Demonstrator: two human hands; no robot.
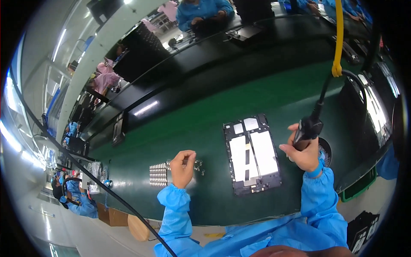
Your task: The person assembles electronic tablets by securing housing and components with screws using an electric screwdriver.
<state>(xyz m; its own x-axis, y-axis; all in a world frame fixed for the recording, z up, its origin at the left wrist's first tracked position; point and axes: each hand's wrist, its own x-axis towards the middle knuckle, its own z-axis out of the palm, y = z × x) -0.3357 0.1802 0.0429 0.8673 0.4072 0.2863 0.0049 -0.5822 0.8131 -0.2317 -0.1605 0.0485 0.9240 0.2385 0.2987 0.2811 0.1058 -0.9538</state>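
My right hand is wrapped around a black electric screwdriver, which hangs from a yellow strap and a black cable. My left hand is raised over the bench with thumb and forefinger pinched together; whatever they hold, if anything, is too small to make out. Beside it on the left lies a sheet of small metallic pieces in rows. Tiny loose parts are scattered just to its right. Between my hands an opened tablet lies flat, its black frame around white battery panels.
A round black dish stands behind my right wrist. The yellow strap comes down at the right, above the green bench mat. More device frames lie at the right edge. Across the bench a person in blue works.
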